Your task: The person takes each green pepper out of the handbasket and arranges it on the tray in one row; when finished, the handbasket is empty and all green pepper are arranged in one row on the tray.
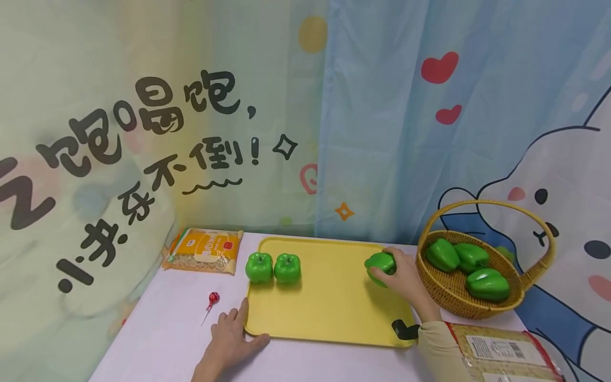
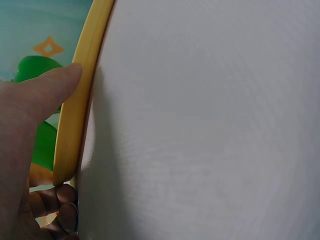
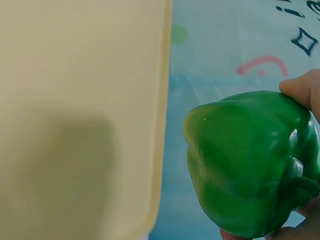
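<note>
My right hand [image 1: 404, 276] grips a green bell pepper [image 1: 380, 265] over the right end of the yellow tray [image 1: 329, 307]. In the right wrist view the held bell pepper [image 3: 245, 165] shows its stem, and a shadow falls on the tray. Two more green bell peppers, a left one [image 1: 259, 267] and a right one [image 1: 287, 268], stand side by side at the tray's left end. My left hand [image 1: 229, 339] rests against the tray's near left corner, fingers spread. The left wrist view has its thumb [image 2: 62, 85] on the tray rim [image 2: 75, 120].
A wicker basket [image 1: 458, 305] with a tall handle holds several green peppers at the right. Before it lies a clear packet with a white label [image 1: 506, 350]. An orange food packet [image 1: 205, 250] and a red lollipop [image 1: 214, 298] lie left of the tray. Printed curtains [image 1: 372, 132] hang behind the table.
</note>
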`<state>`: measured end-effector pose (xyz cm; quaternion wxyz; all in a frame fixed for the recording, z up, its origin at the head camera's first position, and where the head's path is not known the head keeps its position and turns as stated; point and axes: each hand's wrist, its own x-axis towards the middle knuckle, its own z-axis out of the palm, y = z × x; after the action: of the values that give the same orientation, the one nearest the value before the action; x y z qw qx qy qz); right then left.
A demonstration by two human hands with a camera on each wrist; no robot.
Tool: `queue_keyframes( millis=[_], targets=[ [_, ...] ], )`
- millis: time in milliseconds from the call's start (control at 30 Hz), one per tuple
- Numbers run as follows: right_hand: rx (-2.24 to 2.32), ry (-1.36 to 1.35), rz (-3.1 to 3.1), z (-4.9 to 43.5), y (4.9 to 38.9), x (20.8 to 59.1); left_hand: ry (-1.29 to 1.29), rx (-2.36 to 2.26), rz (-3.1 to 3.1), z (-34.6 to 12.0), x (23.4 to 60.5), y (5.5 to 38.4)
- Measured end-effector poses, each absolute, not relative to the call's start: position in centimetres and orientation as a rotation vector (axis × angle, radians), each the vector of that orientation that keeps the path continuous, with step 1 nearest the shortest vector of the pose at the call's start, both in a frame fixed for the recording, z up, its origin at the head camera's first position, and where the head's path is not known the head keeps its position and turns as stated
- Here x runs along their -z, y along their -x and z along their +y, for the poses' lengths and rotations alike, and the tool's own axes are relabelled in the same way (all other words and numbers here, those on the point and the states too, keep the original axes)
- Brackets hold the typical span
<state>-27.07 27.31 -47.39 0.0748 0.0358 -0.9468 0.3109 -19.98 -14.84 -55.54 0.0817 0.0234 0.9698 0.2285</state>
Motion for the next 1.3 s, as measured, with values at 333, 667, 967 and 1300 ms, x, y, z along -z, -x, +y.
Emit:
queue_keyframes(
  millis=[333, 667, 967, 1300],
  targets=[
    [-0.991, -0.263, -2.844, 23.1, 28.2, 49.3, -0.065, -0.671, 2.894, -14.7, 55.6, 20.0],
    [-1.071, -0.275, -2.900, 20.3, 29.0, 50.6, -0.074, -0.659, 2.916, -14.8, 55.6, 19.9],
    [-1.165, -0.217, -2.913, 19.0, 29.5, 51.3, -0.066, -0.659, 2.911, -14.8, 55.9, 20.0],
    [-1.182, -0.319, -2.889, 17.5, 30.2, 51.5, -0.068, -0.653, 2.917, -14.8, 55.6, 20.0]
  ],
)
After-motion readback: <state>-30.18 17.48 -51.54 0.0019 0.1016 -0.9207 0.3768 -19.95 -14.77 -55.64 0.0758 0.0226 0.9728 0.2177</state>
